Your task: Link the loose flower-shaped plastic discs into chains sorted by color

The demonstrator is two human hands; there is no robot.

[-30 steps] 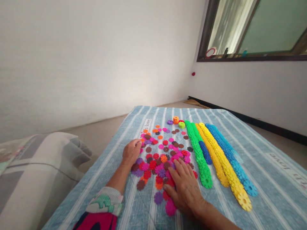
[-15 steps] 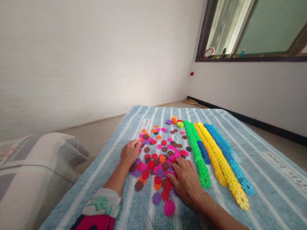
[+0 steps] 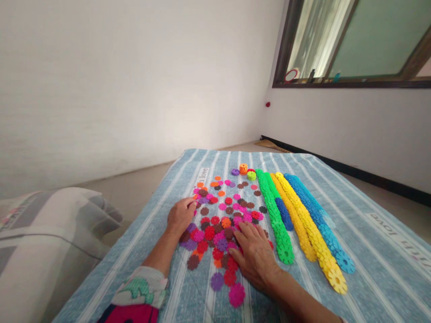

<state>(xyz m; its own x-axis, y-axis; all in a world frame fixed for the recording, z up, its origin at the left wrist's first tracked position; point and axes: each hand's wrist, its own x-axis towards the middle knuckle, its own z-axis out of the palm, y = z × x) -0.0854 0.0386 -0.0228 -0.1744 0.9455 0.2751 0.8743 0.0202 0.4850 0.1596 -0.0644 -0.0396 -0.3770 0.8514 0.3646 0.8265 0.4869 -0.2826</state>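
Notched plastic flower discs (image 3: pixel 209 233) in pink, red, brown, purple, orange and black lie loose and overlapping on a striped cloth. At the left edge of this scatter is my left hand (image 3: pixel 182 216), its fingers curled together beside pink and brown discs; whatever they hold is hidden. My right hand (image 3: pixel 256 251) rests palm down on the right side of the scatter, fingers apart, covering some discs. A purple disc (image 3: pixel 217 281) and a bright pink disc (image 3: pixel 236 294) lie nearest to me.
Right of the scatter run long overlapping rows of green discs (image 3: pixel 278 229), yellow discs (image 3: pixel 318 233) and light blue discs (image 3: pixel 316 215), with a short dark blue row (image 3: pixel 284 214). Small stacks, one of orange discs (image 3: pixel 243 169), stand at the back. A cloth-covered shape (image 3: pixel 50 246) is at left.
My right hand has shifted slightly left over the discs, and red discs now show beyond its right side. My left hand stays almost in place. The view has moved slightly.
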